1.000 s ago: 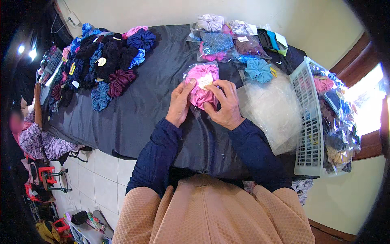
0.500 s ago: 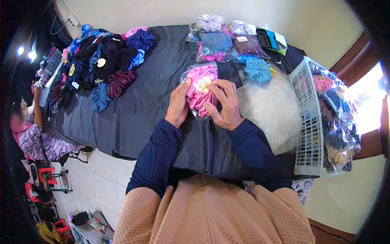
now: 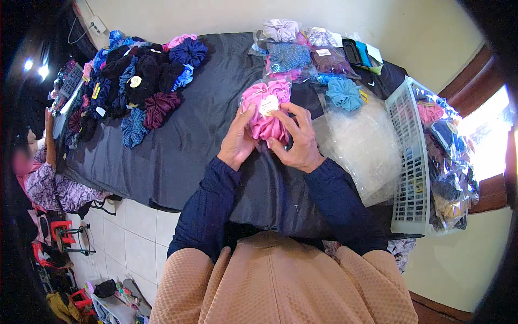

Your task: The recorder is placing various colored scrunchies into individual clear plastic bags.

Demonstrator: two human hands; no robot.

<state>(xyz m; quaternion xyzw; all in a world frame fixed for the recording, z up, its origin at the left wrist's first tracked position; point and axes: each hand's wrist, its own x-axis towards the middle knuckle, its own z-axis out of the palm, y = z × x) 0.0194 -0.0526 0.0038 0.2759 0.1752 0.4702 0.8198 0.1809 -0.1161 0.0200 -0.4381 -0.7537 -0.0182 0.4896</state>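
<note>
A pink scrunchie (image 3: 263,124) with a pale heart-like tag (image 3: 268,104) is inside a clear plastic bag, held up over the black-covered table. My left hand (image 3: 237,142) grips the left side of the bag, its thumb on the front. From the right, my right hand (image 3: 303,141) holds the bag's edge, with fingertips bent onto the front by the tag and the thumb at the lower corner. Just beyond my right hand lies a light-blue scrunchie (image 3: 343,94) with a yellow tag, on a stack of clear plastic bags (image 3: 361,146).
Loose scrunchies (image 3: 141,73) in dark and blue shades are heaped at the left. Packed scrunchies (image 3: 288,56) lie at the back. A white basket (image 3: 408,178) of bagged items stands on the right. At the far left sits another person (image 3: 65,183).
The bagged pink scrunchie has tilted and risen slightly, its tag now facing me more squarely. My right fingers have shifted a little to the left along it.
</note>
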